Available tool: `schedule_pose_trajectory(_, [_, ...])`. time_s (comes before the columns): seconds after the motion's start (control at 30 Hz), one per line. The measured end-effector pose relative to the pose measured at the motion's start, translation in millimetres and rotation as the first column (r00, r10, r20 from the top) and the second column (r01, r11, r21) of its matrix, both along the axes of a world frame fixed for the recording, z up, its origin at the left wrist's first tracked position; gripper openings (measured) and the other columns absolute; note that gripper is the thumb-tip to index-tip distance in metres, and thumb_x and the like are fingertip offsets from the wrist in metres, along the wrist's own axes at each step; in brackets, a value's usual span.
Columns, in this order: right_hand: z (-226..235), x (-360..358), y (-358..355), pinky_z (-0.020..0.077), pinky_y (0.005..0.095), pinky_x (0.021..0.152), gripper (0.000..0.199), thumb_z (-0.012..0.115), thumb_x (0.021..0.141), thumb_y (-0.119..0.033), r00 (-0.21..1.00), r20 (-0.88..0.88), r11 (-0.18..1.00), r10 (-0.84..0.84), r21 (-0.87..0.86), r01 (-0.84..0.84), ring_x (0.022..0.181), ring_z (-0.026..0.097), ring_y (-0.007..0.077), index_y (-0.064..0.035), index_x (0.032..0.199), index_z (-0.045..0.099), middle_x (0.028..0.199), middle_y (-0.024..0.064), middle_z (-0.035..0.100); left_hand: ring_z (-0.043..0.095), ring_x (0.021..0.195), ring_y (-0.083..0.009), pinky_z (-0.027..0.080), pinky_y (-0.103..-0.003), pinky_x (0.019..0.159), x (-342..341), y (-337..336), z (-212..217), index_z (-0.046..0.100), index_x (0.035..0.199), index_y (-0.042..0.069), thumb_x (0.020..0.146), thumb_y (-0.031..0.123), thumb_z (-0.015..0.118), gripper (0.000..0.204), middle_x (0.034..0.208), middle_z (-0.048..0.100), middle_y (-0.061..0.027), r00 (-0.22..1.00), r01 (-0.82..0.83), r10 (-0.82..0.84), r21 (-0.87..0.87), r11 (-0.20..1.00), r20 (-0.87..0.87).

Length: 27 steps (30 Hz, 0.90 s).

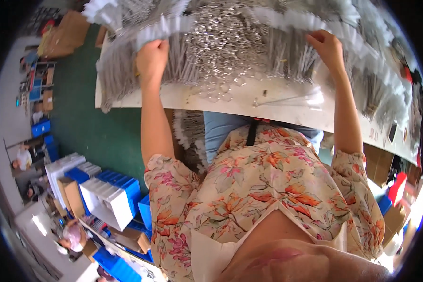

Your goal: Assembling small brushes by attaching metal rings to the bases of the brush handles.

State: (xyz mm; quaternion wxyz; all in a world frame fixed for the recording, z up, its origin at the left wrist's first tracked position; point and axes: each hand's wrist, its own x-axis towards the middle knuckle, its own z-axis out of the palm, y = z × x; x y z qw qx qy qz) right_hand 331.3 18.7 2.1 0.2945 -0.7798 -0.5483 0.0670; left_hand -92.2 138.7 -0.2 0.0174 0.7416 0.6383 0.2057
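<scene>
Metal rods [122, 70] lie heaped on the white table [249, 101]. A bundle of them is gripped in the closed fingers of the left hand [151, 58]. The right hand [326, 47] rests on more rods, fingers curled; loose rings [221, 42] are piled between the hands.
</scene>
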Motion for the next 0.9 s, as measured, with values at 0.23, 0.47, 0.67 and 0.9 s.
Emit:
schedule_pose_trajectory(0.23, [9.8,8.3,-8.1,0.0498,0.0285,0.067,0.029,0.06,0.077,-0.031,0.956,-0.262,0.991,-0.13,-0.051,0.121,0.069,0.063,0.0129,-0.0048,0.087,0.068,0.077,0.0069,0.067,0.064,0.069,-0.0213,0.056,-0.03,0.064,-35.0,24.3,32.3,0.055,0.107,0.002,0.092,0.014,0.045,0.021,0.081,0.061,-0.0132,0.577,0.073,-0.147,0.129,0.989,0.803])
schedule_pose_trajectory(0.47, [45.1,97.9,-53.6,0.0494,0.0293,0.063,0.017,0.048,0.089,-0.019,0.873,-0.487,0.82,-0.001,0.499,0.28,0.071,0.055,0.015,-0.0044,0.093,0.056,0.073,0.0054,0.055,0.06,0.079,-0.0373,0.045,-0.043,0.071,-179.9,77.1,-36.1,0.064,0.084,-0.004,0.079,0.032,0.058,0.037,0.085,0.063,-0.0232,0.938,-0.011,-0.023,-0.097,0.995,-0.345])
schedule_pose_trajectory(0.67, [15.0,107.8,-67.7,0.0504,0.0327,0.065,0.029,0.061,0.08,-0.035,0.959,0.003,0.931,-0.284,0.242,0.275,0.068,0.063,0.0183,-0.0079,0.086,0.068,0.075,0.0072,0.066,0.055,0.062,-0.0302,0.043,-0.038,0.061,-189.7,70.7,-33.0,0.063,0.077,-0.003,0.082,0.022,0.058,0.026,0.071,0.062,-0.017,0.983,0.017,-0.026,-0.051,0.999,-0.182])
schedule_pose_trajectory(0.9, [8.7,113.1,-78.5,0.05,0.0355,0.065,0.033,0.067,0.073,-0.041,0.876,0.13,0.884,-0.464,0.005,0.467,0.071,0.063,0.0221,-0.0091,0.084,0.069,0.073,0.0082,0.066,0.06,0.064,-0.0202,0.044,-0.034,0.061,-129.3,64.7,-0.9,0.066,0.074,-0.001,0.082,0.025,0.057,0.029,0.066,0.065,-0.01,0.98,-0.077,0.041,-0.18,0.981,-0.195])
